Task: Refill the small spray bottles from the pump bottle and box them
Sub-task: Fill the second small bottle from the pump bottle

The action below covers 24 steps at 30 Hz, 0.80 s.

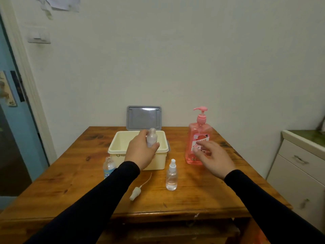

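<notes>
A: Nearest thing: loose spray head lying on the table, tube trailing away toward the box.

B: Left side?

A: Capless bottle with blue label standing just left of the box, partly behind the left sleeve. Box is sitting open, grey lid leaning on the wall behind it.

B: Left hand?

A: Left hand is gripping a small bottle, fingers wrapped round it, holding it upright over the box's front part. No spray head on it, looks like; blurred.

B: Middle?

A: Capped spray bottle standing in front of the box's right corner, clear liquid showing low in it.

B: Right?

A: Right hand is hovering open, fingers spread loose, holding nothing, just in front of the pink pump bottle. Contact with it: cannot tell. Pump bottle is standing upright right of the box.
</notes>
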Each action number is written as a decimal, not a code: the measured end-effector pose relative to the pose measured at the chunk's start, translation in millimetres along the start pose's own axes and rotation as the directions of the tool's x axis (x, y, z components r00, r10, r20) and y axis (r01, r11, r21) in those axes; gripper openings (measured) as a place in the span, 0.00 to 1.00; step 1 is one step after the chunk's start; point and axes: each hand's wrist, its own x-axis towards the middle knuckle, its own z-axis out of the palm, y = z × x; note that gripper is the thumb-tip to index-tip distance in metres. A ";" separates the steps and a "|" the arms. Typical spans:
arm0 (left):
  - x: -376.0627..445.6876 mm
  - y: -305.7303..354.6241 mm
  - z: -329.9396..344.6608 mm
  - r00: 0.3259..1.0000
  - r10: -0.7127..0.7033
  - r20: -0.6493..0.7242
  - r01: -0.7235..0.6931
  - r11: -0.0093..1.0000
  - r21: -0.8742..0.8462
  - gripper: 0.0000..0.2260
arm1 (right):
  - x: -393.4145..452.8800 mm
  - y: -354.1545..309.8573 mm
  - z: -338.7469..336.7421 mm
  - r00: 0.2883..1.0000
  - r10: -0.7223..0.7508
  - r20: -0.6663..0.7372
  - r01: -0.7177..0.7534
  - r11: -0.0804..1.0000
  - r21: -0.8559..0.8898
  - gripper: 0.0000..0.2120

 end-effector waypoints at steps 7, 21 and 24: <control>32.8 23.3 21.5 0.989 0.121 0.080 -0.120 0.993 -0.017 0.17 | 44.9 -10.7 -34.0 0.978 -0.008 -0.207 0.016 0.999 0.038 0.18; 111.0 57.2 76.3 0.948 0.220 0.232 -0.233 0.972 0.032 0.17 | 160.4 -11.0 -65.1 0.975 0.068 -0.210 -0.059 0.997 0.053 0.19; 123.9 61.8 83.3 0.935 0.248 0.255 -0.269 0.962 0.052 0.17 | 175.3 -8.2 -65.3 0.987 0.113 -0.113 -0.103 0.991 0.090 0.23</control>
